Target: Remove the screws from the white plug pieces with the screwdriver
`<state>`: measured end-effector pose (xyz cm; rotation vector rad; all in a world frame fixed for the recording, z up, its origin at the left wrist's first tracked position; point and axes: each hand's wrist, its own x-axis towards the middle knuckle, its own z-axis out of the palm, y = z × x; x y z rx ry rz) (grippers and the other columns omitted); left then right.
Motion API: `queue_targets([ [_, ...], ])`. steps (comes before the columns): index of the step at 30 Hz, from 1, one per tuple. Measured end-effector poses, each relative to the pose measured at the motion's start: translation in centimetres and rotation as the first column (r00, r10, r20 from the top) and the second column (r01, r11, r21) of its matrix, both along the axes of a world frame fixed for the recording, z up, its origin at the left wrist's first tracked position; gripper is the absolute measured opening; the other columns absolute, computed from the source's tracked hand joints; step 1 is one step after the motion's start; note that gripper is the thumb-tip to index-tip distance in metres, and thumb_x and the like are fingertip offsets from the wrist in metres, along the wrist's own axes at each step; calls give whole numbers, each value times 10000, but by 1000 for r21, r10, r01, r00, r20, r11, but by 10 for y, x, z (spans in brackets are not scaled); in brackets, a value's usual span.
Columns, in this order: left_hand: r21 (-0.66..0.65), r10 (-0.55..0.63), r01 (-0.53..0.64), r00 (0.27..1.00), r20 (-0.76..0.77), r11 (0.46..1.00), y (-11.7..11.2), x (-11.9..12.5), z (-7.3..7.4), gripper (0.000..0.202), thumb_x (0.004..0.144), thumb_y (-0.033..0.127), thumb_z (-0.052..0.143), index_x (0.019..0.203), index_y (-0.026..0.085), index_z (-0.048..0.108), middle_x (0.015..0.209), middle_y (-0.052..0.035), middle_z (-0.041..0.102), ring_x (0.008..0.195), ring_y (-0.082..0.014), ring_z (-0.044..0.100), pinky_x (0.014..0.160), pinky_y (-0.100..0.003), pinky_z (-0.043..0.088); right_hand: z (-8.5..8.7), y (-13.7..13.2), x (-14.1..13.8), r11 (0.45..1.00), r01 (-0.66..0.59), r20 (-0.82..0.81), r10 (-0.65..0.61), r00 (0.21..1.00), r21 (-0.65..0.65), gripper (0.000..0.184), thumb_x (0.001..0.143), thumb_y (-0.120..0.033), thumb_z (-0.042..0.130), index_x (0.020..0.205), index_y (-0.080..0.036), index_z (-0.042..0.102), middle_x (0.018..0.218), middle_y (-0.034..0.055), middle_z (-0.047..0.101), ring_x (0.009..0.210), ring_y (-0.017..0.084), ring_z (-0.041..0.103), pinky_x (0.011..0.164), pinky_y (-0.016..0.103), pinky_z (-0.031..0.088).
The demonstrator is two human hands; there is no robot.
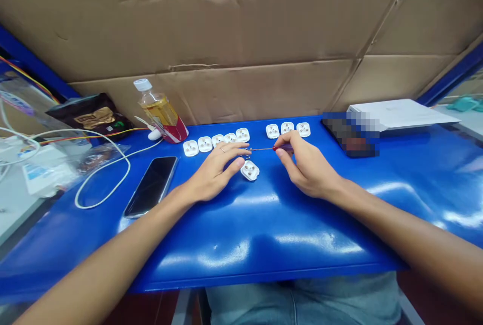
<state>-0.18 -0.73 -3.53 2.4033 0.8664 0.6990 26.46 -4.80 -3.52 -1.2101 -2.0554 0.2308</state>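
My right hand point(304, 164) is closed on a small screwdriver point(272, 148) with a dark red handle; its thin shaft points left. My left hand point(219, 169) rests on the blue table point(264, 224), fingers stretched toward a tiny metal part point(248, 152) at the shaft's tip, thumb beside a white plug piece point(250, 170) lying just under the tip. A row of several white plug pieces point(217, 142) lies behind my left hand, and three more white pieces point(287, 129) sit behind my right hand.
A black phone point(151, 186) lies left of my left arm, with a white cable point(109, 164) looping beside it. A bottle of yellow drink point(161, 111) leans at the back. A dark snack bag point(90, 115) sits far left, a white box point(400, 112) back right. Cardboard walls the back.
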Motion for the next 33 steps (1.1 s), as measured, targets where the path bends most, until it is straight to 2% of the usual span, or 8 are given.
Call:
queue_targets([
  [10,2,-3,3,999,37,1000,4,5,-4,462,1129,431,354,1350,198,687,1429,-95,681,1377,-286,567,1230,-491,352,1,1,1,1000,-5,-9,5,1000,9,74,1049,-235,481,1111,-224,520,1035,77,701,882,220,694,782,348,533],
  [17,3,8,-8,1000,18,1000,5,6,-5,494,1129,447,325,1338,190,691,1458,-111,656,1402,-297,544,1247,-517,336,-1,3,2,999,37,-26,-36,999,28,81,1042,-239,487,1114,-225,521,1049,84,690,904,233,690,796,363,538],
  [20,25,20,-21,1000,12,999,6,3,-2,447,1118,437,384,1342,189,681,1488,-120,614,1424,-295,509,1252,-502,328,1,3,3,996,43,-48,-39,998,75,84,1030,-227,502,1111,-224,519,1069,94,691,913,238,694,816,380,550],
  [22,40,31,-31,999,18,999,6,1,2,414,1091,453,467,1322,183,680,1412,-127,638,1329,-294,561,1188,-479,401,4,2,4,992,49,-60,-43,997,113,87,1019,-219,514,1105,-227,519,1063,92,696,900,239,700,810,386,556],
  [24,29,28,-29,1000,8,999,6,-2,5,416,1052,492,550,1299,184,680,1310,-121,666,1158,-276,617,1060,-443,487,8,0,6,987,51,-67,-41,997,152,79,1004,-205,529,1079,-232,523,1008,73,700,855,231,702,777,376,558],
  [26,-8,2,-2,1000,-29,1000,5,-4,7,475,1005,532,631,1341,198,655,1284,-113,666,1033,-247,625,957,-406,520,12,-4,7,980,22,-59,-11,998,198,74,984,-182,543,1034,-236,531,932,44,693,802,214,697,743,352,555],
  [30,-56,-96,91,991,-97,994,3,-7,7,683,908,537,775,1481,235,558,1311,-95,652,1001,-220,616,928,-369,520,20,-13,6,952,-114,12,115,993,285,119,936,-126,562,968,-240,547,838,5,682,707,174,669,681,298,538],
  [33,-62,-111,105,987,-112,993,4,-7,4,674,905,510,791,1475,225,574,1193,-74,680,969,-208,615,896,-341,517,21,-16,3,932,-186,73,172,982,312,130,915,-108,563,962,-229,557,834,7,684,704,163,657,667,276,524],
])
